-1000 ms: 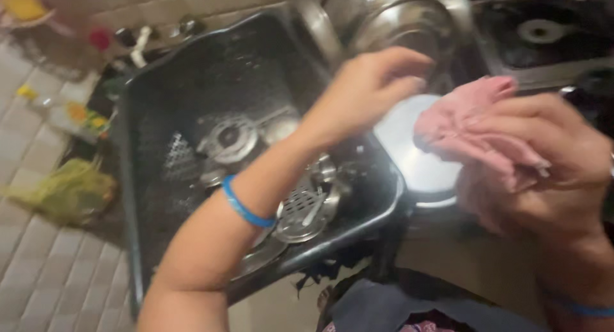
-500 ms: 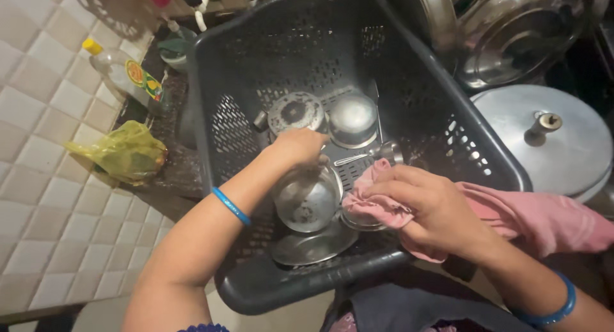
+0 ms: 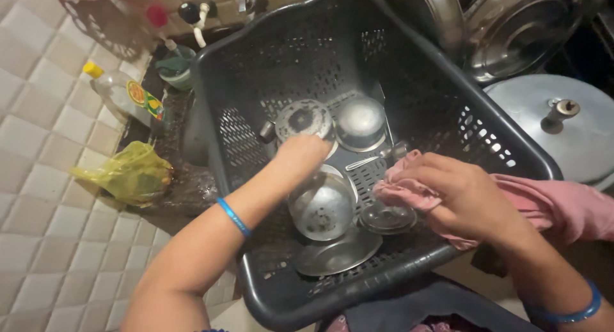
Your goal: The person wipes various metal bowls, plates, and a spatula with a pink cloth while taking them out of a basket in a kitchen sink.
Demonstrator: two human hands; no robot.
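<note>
Since half a second ago our left hand [image 3: 300, 156] has barely shifted inside the dark plastic basket [image 3: 448, 108], while our right hand [image 3: 464, 198] has slid slightly right along the basket's near side with the pink cloth [image 3: 563, 207]. Around us the basket walls close in on both hands; beyond its far-right wall lie a large steel pot [image 3: 511, 25] and a flat grey lid with a knob [image 3: 575, 134]. Left of the left fingers, outside the basket, sit a yellow-green bag [image 3: 131, 172] and a clear bottle with a yellow cap [image 3: 121, 92]. Under the left fingers stands a steel bowl [image 3: 323, 207], touching them; we cannot tell whether they grip it. Beyond them rest a round perforated steel lid [image 3: 304, 119] and a second bowl [image 3: 360, 122]. Right fingers are curled shut on the cloth, and a small glass lid [image 3: 387, 218] lies just left of them.
</note>
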